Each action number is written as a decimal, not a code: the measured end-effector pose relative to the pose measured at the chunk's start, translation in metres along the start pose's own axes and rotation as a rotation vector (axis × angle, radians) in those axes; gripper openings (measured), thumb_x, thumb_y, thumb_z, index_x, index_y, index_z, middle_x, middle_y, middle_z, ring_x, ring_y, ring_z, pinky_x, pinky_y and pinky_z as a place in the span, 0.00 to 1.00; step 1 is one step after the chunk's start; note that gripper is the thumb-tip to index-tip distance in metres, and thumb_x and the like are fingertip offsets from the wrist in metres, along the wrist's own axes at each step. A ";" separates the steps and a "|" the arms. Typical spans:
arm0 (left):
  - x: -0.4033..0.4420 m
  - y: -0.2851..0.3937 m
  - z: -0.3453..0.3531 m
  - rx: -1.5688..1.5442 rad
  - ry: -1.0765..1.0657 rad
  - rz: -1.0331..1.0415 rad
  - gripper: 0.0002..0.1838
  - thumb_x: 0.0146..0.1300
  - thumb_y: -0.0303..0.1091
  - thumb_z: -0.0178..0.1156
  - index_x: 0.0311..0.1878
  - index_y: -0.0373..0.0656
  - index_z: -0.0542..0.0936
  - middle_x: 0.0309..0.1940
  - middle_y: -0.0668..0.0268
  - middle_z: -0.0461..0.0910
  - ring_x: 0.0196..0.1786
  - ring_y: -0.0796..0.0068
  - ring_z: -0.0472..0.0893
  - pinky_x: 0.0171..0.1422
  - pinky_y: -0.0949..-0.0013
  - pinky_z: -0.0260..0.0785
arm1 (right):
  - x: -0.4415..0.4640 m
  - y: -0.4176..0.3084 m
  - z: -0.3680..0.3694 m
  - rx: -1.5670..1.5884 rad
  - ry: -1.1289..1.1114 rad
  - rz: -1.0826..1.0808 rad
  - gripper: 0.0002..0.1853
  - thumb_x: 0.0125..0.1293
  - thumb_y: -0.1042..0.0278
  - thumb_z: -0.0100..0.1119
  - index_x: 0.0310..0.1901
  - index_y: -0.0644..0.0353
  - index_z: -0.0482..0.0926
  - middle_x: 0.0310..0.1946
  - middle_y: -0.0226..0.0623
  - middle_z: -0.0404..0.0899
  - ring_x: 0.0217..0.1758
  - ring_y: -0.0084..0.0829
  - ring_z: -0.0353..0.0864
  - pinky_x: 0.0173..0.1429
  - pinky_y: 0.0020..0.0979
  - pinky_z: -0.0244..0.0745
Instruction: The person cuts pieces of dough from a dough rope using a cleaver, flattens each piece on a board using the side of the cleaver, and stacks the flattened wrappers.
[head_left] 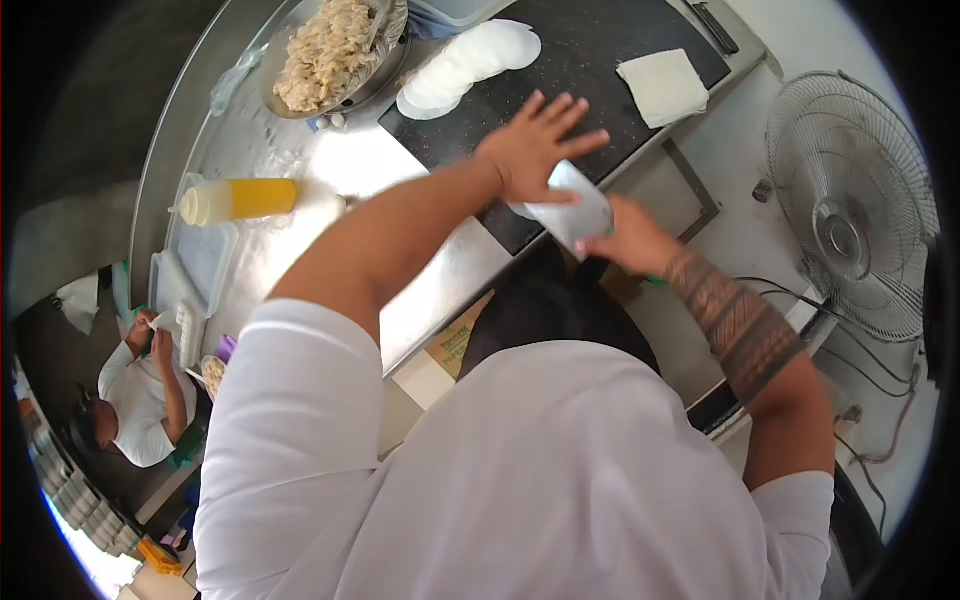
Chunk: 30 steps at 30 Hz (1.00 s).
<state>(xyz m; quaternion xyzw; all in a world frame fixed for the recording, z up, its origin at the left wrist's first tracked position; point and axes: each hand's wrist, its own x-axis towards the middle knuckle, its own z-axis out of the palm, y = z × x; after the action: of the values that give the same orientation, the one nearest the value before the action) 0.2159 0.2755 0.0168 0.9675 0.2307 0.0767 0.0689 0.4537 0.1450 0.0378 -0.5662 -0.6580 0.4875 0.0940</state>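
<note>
My left hand (pixel 530 150) is over the black board (pixel 590 60), palm down with its fingers spread; its thumb lies by the upper edge of a flat, shiny metal piece (pixel 572 208). That piece is gripped at its lower right side by my right hand (pixel 632 238), at the front edge of the board. Something pale shows partly beneath the metal piece, too hidden to make out. Thin white rounds (pixel 470 68) overlap in a row on the board beyond my left hand. A folded white cloth (pixel 664 88) lies at the board's right side.
A metal bowl of pale chunky filling (pixel 325 60) stands at the upper left. A yellow-filled squeeze bottle (pixel 240 200) lies near a clear plastic container (pixel 205 262). A standing fan (pixel 850 215) is at the right. Another person (pixel 150 390) works at the far left.
</note>
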 end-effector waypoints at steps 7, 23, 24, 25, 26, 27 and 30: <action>0.043 -0.010 -0.004 0.098 0.067 -0.018 0.51 0.65 0.77 0.58 0.88 0.70 0.60 0.89 0.52 0.53 0.89 0.43 0.53 0.89 0.30 0.40 | 0.013 0.006 -0.034 -0.022 0.127 0.018 0.40 0.62 0.52 0.82 0.67 0.69 0.75 0.54 0.56 0.87 0.60 0.53 0.87 0.65 0.47 0.80; 0.062 0.007 0.010 0.023 0.038 0.081 0.53 0.63 0.77 0.59 0.89 0.68 0.58 0.89 0.52 0.52 0.90 0.43 0.52 0.89 0.29 0.39 | -0.016 0.014 -0.023 0.114 0.172 0.141 0.39 0.59 0.52 0.83 0.63 0.71 0.78 0.53 0.57 0.88 0.59 0.53 0.88 0.65 0.46 0.80; 0.072 -0.005 0.010 0.056 0.056 0.056 0.53 0.63 0.77 0.59 0.89 0.68 0.58 0.89 0.52 0.52 0.90 0.43 0.52 0.89 0.29 0.39 | 0.000 0.021 -0.035 0.088 0.174 0.112 0.39 0.59 0.51 0.83 0.62 0.72 0.77 0.52 0.58 0.88 0.59 0.53 0.88 0.65 0.46 0.81; 0.076 -0.015 0.005 0.099 0.042 0.011 0.52 0.65 0.76 0.59 0.88 0.68 0.58 0.89 0.52 0.52 0.90 0.44 0.52 0.90 0.30 0.39 | 0.015 0.014 -0.051 -0.022 0.175 0.113 0.39 0.58 0.51 0.84 0.62 0.72 0.78 0.52 0.58 0.88 0.58 0.53 0.89 0.64 0.47 0.81; 0.078 -0.025 -0.001 0.163 0.046 -0.015 0.51 0.67 0.77 0.58 0.88 0.67 0.59 0.89 0.52 0.52 0.90 0.43 0.51 0.90 0.30 0.39 | 0.027 -0.003 -0.069 -0.130 0.172 0.117 0.39 0.58 0.50 0.84 0.61 0.72 0.78 0.51 0.58 0.88 0.57 0.53 0.89 0.63 0.47 0.81; 0.077 -0.034 -0.002 0.134 0.112 -0.017 0.51 0.67 0.75 0.59 0.88 0.67 0.59 0.89 0.51 0.51 0.90 0.43 0.51 0.90 0.30 0.39 | 0.031 -0.014 -0.074 -0.237 0.166 0.125 0.39 0.58 0.49 0.84 0.60 0.72 0.79 0.50 0.58 0.88 0.57 0.53 0.89 0.62 0.47 0.82; 0.061 -0.038 -0.019 0.051 0.170 0.058 0.52 0.65 0.71 0.62 0.89 0.64 0.58 0.90 0.49 0.50 0.90 0.41 0.49 0.90 0.31 0.38 | 0.027 -0.018 -0.059 -0.095 0.191 0.058 0.38 0.57 0.48 0.84 0.57 0.72 0.80 0.49 0.57 0.88 0.55 0.52 0.90 0.60 0.46 0.82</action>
<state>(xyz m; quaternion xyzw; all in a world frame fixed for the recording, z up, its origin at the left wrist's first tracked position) 0.2496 0.3390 0.0364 0.9653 0.2093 0.1545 0.0221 0.4728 0.2011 0.0701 -0.6327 -0.6516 0.4021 0.1153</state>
